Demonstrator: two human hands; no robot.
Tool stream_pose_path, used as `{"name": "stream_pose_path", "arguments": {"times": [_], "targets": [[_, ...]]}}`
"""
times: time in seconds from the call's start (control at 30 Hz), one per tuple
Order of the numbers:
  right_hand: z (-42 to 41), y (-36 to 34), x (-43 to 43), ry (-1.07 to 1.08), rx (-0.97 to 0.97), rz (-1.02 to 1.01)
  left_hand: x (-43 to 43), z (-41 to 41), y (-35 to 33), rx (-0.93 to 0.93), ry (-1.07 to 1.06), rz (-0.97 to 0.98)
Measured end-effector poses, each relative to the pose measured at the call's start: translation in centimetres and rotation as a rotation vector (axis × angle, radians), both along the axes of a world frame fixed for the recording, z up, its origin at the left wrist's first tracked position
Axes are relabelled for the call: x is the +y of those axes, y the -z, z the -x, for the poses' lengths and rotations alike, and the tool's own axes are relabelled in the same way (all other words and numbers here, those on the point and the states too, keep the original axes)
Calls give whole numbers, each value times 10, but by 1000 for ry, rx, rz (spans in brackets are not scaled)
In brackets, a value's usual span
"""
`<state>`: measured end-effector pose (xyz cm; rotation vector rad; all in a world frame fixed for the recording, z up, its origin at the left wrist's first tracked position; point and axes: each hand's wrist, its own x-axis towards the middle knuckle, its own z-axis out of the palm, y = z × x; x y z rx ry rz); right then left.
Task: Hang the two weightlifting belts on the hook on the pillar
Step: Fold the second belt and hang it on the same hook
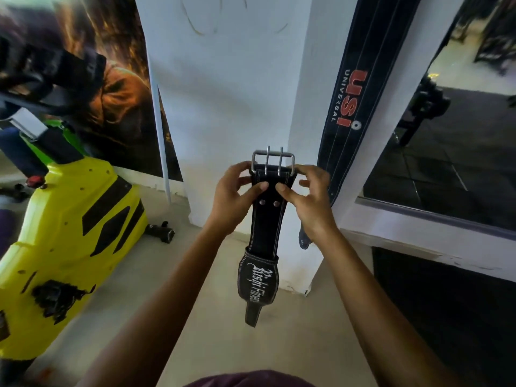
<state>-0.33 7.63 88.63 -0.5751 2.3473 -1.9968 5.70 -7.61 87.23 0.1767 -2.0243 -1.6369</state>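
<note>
**Two hands hold a black belt by its buckle in front of a white pillar**

Seen from the head camera, both bare arms reach forward. The left hand [233,195] and right hand [310,196] grip the top of a black belt [264,227], one on each side, just below its buckle [273,161]. Both thumbs press on the front of the strap; the other fingers wrap behind its edges. The hands are close together, with only the strap's width between them.

The buckle is silver metal with two prongs and stands upright above the fingers. Two rivets sit on the strap just below the thumbs. The belt hangs straight down from the hands, clear of the floor. White stitching runs along its edges. Its wider lower part carries white script lettering, and a narrow tail end dangles at the bottom.

Behind the hands stands the pillar [231,101], white with a few scuff marks. A second belt [360,88], dark with red "USI" and white "UNIVERSAL" lettering, hangs flat against the pillar's right face; its top runs out of view. The hook cannot be seen.

To the left is a yellow and black machine [64,227], with a poster [117,88] on the wall behind it. To the right is a mirror [452,152].
</note>
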Motion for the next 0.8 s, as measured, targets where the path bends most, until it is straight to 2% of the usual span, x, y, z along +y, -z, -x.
{"name": "stream_pose_path", "arguments": {"times": [0.13, 0.27, 0.4, 0.67, 0.8], "targets": [[15, -17, 1, -9, 116, 57, 5, 24, -32, 68, 100, 63], [53, -66, 3, 15, 260, 143, 13, 67, -87, 180, 108, 131], [97, -138, 7, 67, 371, 192, 23, 112, -157, 340, 114, 181], [168, -303, 30, 147, 612, 216, 37, 187, -320, 496, 220, 198], [199, -395, 35, 171, 631, 238, 46, 217, -401, 583, 188, 207]]}}
